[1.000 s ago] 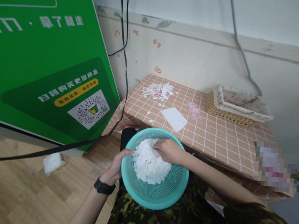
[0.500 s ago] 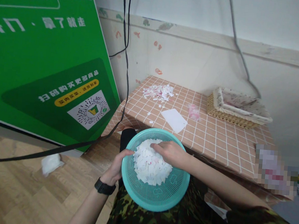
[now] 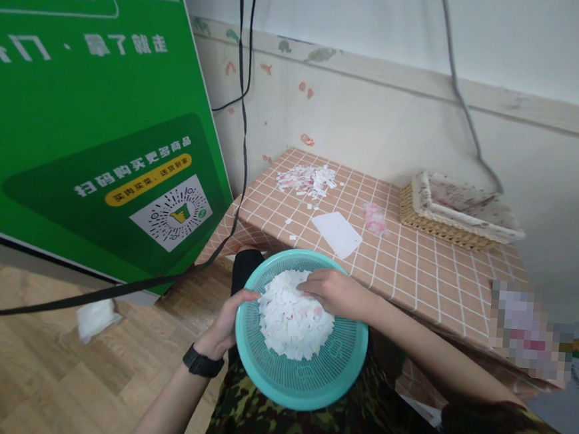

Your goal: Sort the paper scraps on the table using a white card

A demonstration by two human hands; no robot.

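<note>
A round turquoise plastic colander [image 3: 300, 395] rests on my lap, over camouflage trousers or cloth. Inside it lies a heap of small white paper scraps [image 3: 288, 324], a few tinged pink. My left hand [image 3: 227, 316], with a black watch on the wrist, grips the colander's left rim, its thumb over the edge. From the right, my right hand [image 3: 336, 294] reaches over the rim into the heap. Its fingers are bent together at the top of the scraps; whether any are pinched in them is hidden.
Beyond the colander stands a table with a brown checked cloth [image 3: 396, 265]. On it are a pile of paper bits [image 3: 307, 179], a white sheet [image 3: 337, 234], pinkish scraps [image 3: 374, 219] and a lined wicker basket [image 3: 462, 217]. A green cabinet [image 3: 103, 95] and hanging black cables [image 3: 245, 153] are at left.
My right hand has shifted slightly right and its fingers have drawn closer together over the paper scraps. My left hand and the colander have stayed in place.
</note>
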